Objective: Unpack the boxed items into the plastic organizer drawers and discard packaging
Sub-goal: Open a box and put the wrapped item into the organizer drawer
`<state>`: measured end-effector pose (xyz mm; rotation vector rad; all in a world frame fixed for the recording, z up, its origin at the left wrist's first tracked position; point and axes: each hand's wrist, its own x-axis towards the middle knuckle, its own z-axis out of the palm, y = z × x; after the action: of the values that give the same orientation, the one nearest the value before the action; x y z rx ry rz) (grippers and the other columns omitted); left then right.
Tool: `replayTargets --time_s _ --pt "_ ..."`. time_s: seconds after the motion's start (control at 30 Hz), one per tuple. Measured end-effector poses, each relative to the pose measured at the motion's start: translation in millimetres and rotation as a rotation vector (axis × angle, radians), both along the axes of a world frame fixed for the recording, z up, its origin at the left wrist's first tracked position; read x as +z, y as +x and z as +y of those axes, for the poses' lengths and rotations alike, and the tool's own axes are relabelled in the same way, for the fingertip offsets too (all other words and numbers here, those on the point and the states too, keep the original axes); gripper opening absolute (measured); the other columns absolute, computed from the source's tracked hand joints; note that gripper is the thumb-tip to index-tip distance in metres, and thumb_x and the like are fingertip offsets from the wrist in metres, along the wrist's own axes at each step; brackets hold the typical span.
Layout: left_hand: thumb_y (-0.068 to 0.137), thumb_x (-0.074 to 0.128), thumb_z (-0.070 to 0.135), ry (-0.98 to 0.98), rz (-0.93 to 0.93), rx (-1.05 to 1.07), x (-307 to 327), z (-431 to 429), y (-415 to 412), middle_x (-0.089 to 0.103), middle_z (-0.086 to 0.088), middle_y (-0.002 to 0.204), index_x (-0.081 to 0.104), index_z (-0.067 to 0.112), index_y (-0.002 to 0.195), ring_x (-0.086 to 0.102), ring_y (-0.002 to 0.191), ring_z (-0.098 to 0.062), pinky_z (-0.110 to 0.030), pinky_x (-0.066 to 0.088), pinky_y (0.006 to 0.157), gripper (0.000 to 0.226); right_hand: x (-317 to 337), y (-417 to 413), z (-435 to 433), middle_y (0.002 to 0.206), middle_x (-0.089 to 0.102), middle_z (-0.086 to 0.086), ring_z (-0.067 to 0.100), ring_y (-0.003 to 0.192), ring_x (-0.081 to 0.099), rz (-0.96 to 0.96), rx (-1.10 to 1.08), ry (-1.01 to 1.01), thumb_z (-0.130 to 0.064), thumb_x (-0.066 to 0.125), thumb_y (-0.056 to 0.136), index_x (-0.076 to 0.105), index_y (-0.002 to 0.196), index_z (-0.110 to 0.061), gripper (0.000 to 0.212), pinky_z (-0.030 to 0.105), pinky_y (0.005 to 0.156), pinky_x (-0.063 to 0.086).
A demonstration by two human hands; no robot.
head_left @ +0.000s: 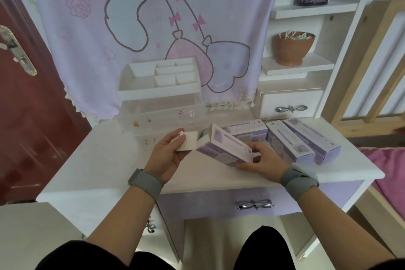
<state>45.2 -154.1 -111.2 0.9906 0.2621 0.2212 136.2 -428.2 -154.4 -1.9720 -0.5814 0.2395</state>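
A white dressing table (105,171) carries a clear plastic organizer (162,103) at its back. Right of the organizer lie three purple boxes (291,138) side by side; behind them sits a small white drawer unit (289,103).

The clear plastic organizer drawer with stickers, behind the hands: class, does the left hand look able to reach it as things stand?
Probably yes. The clear plastic organizer drawer sits just beyond the left hand, with nothing between them. But that hand is pinching the open flap of the purple cardboard box, so it would have to let go first.
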Motion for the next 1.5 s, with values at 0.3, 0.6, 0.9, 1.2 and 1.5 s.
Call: replayTargets --time_s 0.3,0.6,0.9,1.2,1.5 --pt "0.094 0.054 0.0 0.272 -0.139 0.014 48 -45 17 0.069 -0.015 0.094 0.057 0.01 0.092 0.068 0.091 -0.026 -0.027 0.06 0.072 0.011 -4 -10 9 0.087 0.05 -0.011 0.011 0.079 0.05 -0.354 -0.156 -0.593 -0.099 0.044 0.047 0.059 0.086 -0.035 0.077 0.033 0.076 0.048" --pt "0.096 0.049 -0.001 0.354 -0.052 -0.108 69 -57 37 0.063 -0.017 0.109 0.064 0.005 0.099 0.065 0.09 -0.027 -0.03 0.061 0.066 0.016 32 -4 -18 0.123 0.06 0.003 0.013 0.104 0.056 -0.075 -0.063 -0.23 -0.018 0.059 0.09 0.057 0.128 -0.023 0.038 0.023 0.087 0.043" --pt "0.095 0.046 0.002 0.313 -0.03 -0.151 64 -56 41 0.074 -0.008 0.096 0.072 0.013 0.09 0.071 0.084 -0.024 -0.046 0.06 0.077 0.029 100 0 -13 0.121 0.06 -0.004 0.013 0.105 0.062 0.138 0.048 0.221 -0.025 0.071 0.081 0.056 0.127 -0.032 0.049 0.031 0.086 0.053" --pt "0.1 0.045 0.013 0.334 -0.018 -0.168 47 -49 36 0.073 -0.009 0.104 0.066 0.012 0.11 0.072 0.088 -0.025 -0.039 0.059 0.071 0.024 92 2 11 0.083 0.072 0.002 0.012 0.068 0.065 0.115 -0.03 0.322 -0.009 0.061 0.091 0.07 0.102 -0.023 0.02 0.022 0.06 0.056" --pt "0.08 0.066 0.016 0.903 0.068 -0.517 -14 -41 24 0.06 0.012 0.121 0.049 0.03 0.124 0.056 0.115 -0.007 -0.016 0.05 0.082 0.05 93 -8 10 0.087 0.068 0.013 0.021 0.068 0.072 0.265 -0.138 0.546 0.002 0.06 0.09 0.06 0.119 -0.005 0.03 0.03 0.059 0.06"
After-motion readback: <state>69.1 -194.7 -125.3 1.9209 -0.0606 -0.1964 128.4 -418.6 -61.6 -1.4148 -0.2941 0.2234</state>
